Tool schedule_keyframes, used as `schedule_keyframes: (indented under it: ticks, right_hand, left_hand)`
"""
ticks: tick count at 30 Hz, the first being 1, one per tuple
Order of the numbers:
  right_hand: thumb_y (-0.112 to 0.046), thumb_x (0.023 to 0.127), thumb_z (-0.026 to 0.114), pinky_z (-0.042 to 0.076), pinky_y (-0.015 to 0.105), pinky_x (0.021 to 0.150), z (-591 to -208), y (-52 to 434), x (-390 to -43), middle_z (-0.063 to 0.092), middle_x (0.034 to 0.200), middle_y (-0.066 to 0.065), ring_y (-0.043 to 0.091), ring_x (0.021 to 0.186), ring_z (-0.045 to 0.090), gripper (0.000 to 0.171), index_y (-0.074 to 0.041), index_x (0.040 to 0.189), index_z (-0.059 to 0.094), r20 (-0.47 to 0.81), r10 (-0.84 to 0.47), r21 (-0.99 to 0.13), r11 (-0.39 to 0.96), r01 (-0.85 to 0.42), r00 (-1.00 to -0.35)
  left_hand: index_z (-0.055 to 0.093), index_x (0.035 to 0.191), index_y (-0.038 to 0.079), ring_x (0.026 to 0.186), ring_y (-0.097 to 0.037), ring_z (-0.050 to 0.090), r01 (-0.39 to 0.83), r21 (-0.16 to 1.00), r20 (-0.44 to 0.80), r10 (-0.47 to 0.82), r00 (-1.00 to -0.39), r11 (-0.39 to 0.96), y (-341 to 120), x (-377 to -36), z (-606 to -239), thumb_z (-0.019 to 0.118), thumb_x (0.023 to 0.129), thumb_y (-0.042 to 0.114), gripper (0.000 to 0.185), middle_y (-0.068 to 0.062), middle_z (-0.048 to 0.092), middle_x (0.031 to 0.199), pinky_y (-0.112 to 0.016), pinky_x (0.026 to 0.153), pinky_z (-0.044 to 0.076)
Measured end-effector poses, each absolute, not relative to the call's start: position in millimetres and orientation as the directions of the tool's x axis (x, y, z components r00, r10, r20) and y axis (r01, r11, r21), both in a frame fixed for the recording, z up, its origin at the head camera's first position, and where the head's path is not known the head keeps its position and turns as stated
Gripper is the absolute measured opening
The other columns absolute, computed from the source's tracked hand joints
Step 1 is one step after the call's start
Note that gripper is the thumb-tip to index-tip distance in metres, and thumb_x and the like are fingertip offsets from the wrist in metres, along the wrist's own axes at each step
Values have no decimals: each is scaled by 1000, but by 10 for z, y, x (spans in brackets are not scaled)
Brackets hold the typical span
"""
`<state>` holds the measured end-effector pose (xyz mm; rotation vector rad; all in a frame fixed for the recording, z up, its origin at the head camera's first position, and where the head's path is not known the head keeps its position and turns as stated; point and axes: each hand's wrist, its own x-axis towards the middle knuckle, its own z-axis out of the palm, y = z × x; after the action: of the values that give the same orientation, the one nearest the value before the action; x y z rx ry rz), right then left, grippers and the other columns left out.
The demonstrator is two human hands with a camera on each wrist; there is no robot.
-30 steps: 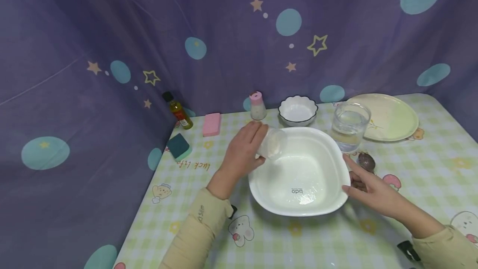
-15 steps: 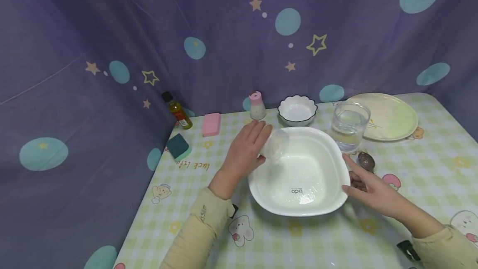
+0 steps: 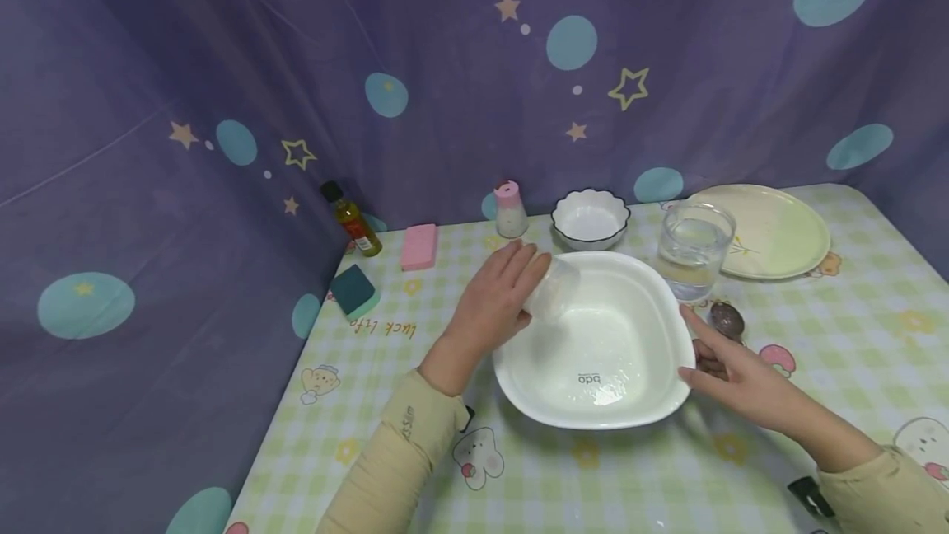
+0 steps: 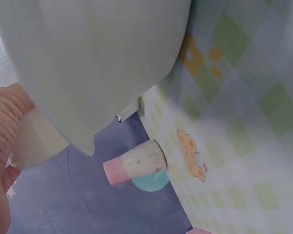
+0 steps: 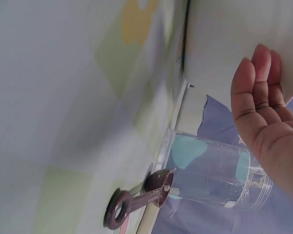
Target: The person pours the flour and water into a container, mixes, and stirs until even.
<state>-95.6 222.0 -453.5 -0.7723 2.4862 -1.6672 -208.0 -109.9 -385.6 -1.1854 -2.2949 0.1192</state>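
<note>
**Cup tipped over the white basin**

The table (image 3: 356, 435) carries the white basin (image 3: 630, 402) near its middle. The right hand (image 3: 730, 381) lies against the basin's right rim; the right wrist view shows its fingers (image 5: 256, 92) straight and flat on the outer wall, gripping nothing. The left hand (image 3: 493, 307) curls round a small clear cup (image 3: 552, 293), tilted over the basin's left rim. Only the right wrist view shows the whole spoon (image 5: 139, 200) beside the water glass (image 3: 693, 250); the left wrist view shows the pink-capped shaker (image 4: 134, 163) near the table's back edge.
</note>
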Motion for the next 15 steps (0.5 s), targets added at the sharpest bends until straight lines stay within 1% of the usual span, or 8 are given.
schedule_keyframes:
  ticks: [7, 12, 15]
  right_hand:
    - [4, 94, 60, 51, 18, 76, -4531, 2210, -949, 64, 113, 28, 4, 98, 64, 80, 8, 153, 6, 240, -426, -879, 287, -382, -872]
    - [3, 94, 59, 51, 18, 77, -4527, 2206, -951, 63, 115, 30, 4, 99, 64, 80, 6, 153, 6, 230, -426, -883, 287, -372, -875]
    - [2, 94, 59, 51, 18, 77, -4529, 2208, -952, 63, 115, 29, 4, 99, 63, 81, 4, 154, 5, 224, -424, -884, 290, -366, -877]
  left_hand:
    - [44, 140, 5, 132, -35, 39, 717, -355, 402, 790, -462, 600, -1083, -2063, -3839, 89, 64, 23, 90, -17, 46, 138, -39, 116, 20]
    - [44, 141, 6, 133, -34, 37, 673, -392, 444, 770, -458, 627, -1093, -2052, -3771, 90, 63, 23, 92, -17, 44, 140, -40, 116, 21]
    - [44, 141, 6, 134, -34, 37, 671, -397, 447, 770, -455, 626, -1093, -2051, -3773, 90, 63, 22, 92, -17, 44, 140, -40, 116, 21]
